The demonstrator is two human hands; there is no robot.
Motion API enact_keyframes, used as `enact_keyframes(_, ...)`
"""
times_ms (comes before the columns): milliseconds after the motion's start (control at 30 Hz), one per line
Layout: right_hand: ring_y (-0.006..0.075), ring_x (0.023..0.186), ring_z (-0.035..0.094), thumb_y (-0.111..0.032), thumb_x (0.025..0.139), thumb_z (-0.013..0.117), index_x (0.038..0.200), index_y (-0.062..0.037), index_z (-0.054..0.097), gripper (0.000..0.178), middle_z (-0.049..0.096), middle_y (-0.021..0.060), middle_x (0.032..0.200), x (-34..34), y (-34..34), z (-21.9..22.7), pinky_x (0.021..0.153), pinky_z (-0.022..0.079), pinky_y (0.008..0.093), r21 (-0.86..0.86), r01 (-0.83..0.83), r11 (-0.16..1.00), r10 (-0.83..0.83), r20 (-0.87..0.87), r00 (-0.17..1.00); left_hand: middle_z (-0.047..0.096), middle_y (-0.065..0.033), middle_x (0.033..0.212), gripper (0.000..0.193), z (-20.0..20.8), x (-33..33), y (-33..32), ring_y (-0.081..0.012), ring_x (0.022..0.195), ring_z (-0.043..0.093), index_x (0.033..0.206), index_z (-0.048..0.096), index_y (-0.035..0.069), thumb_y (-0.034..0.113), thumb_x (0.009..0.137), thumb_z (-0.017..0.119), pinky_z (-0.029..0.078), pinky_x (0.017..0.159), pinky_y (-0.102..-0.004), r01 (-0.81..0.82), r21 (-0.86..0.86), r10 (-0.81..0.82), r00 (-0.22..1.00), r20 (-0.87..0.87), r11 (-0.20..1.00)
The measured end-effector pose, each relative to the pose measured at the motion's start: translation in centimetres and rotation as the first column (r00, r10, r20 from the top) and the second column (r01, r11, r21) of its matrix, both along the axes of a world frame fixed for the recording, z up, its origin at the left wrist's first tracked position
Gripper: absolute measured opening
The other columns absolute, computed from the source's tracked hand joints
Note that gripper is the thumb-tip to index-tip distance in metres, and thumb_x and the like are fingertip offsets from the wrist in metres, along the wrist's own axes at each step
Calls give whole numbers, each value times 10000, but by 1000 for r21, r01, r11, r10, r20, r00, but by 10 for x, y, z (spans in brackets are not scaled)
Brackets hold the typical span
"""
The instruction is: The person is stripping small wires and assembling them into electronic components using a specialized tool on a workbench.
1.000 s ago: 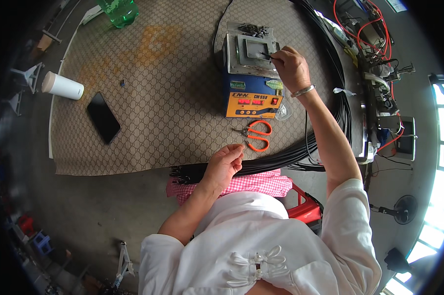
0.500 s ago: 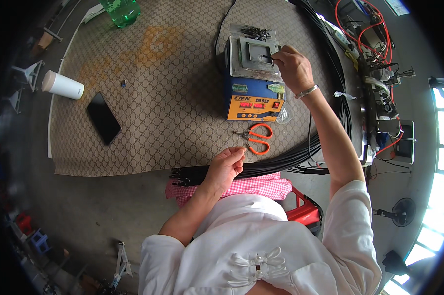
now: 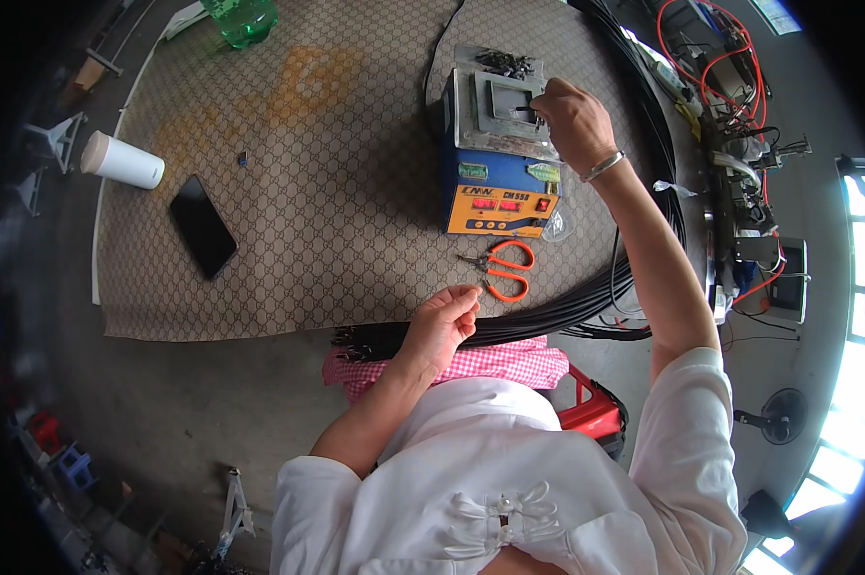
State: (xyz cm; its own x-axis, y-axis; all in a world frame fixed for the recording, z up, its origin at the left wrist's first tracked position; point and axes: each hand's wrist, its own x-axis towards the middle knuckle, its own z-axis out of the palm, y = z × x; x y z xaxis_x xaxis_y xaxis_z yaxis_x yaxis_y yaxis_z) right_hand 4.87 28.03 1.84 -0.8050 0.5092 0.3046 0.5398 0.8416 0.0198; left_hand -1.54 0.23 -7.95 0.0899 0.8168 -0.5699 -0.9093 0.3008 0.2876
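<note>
Still pinching a dark piece with the right hand atop the blue-and-yellow box, toward the surface's right edge; keeping left hand clenched, contents unclear; apparently mid-step, little changed.

Bright windows stand at right, with a grey floor, red stool and brown patterned table.

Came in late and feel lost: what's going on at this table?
A person's right hand pinches a small dark piece at the pan on top of the machine, whose red display is lit. The left hand, fingertips together, is near the snips; whether it holds anything can't be made out. The snips lie in front of the machine. Black cables run along the near and right sides. A phone and cup are off to the left.
</note>
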Motion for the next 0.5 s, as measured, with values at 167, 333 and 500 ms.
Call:
enact_keyframes(167,243,777,559,-3,703,517,730,-75,617,126,530,50,759,1,0,-1,675,461,358,-36,2,999,-3,-36,999,536,28,722,105,0,0,-1,-22,582,458,911,573,68,141,836,571,371,567,-174,-3,-4,3,1000,-6,1000)
enact_keyframes(333,241,778,564,-56,748,543,766,-87,633,97,549,43,782,5,0,1,671,460,355,-85,22,996,-30,-89,996,537,30,722,100,-2,0,-1,-22,577,456,905,574,73,143,834,576,370,565,-175,-2,4,2,1000,-1,1000)
enact_keyframes(500,243,765,569,-101,764,561,786,-96,640,82,554,41,789,9,1,1,659,463,350,-109,45,993,-57,-115,992,536,31,719,96,-2,1,-1,-22,575,456,899,574,74,143,832,579,370,565,-177,1,3,-1,1000,-7,1000)
